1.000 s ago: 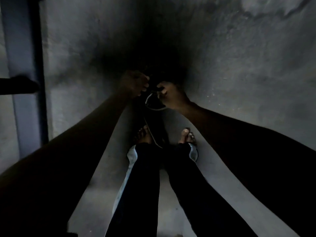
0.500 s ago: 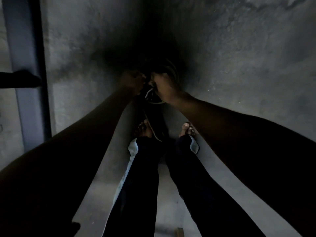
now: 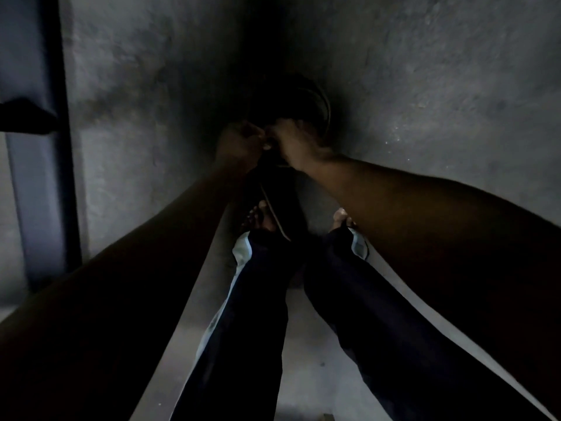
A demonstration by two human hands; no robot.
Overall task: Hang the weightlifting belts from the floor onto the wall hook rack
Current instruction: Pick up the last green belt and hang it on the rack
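Grey concrete is seen on both the wall (image 3: 425,86) and the floor (image 3: 318,360), and the whole scene is dimly lit. Both arms are stretched forward toward the wall, and the two hands are held close together just above the middle of the view. The left hand (image 3: 239,144) is curled into a fist, its fingers closed round the top of a dark belt (image 3: 274,205). From there the belt hangs toward 6 o'clock, and its pale edge is seen crossing in front of the bare left foot (image 3: 258,221). The right hand (image 3: 293,144) is held just beside the left one at its 3 o'clock, back toward the camera. Its fingers are lost in shadow, so whether anything is pinched cannot be told. At 1 o'clock from the hands, curved dark loops (image 3: 317,97) are seen against the wall; what carries them is hidden in the dark. Dark trousers (image 3: 249,314) with a pale side stripe are seen below. A dark upright post (image 3: 57,165) stands at the 9 o'clock edge.
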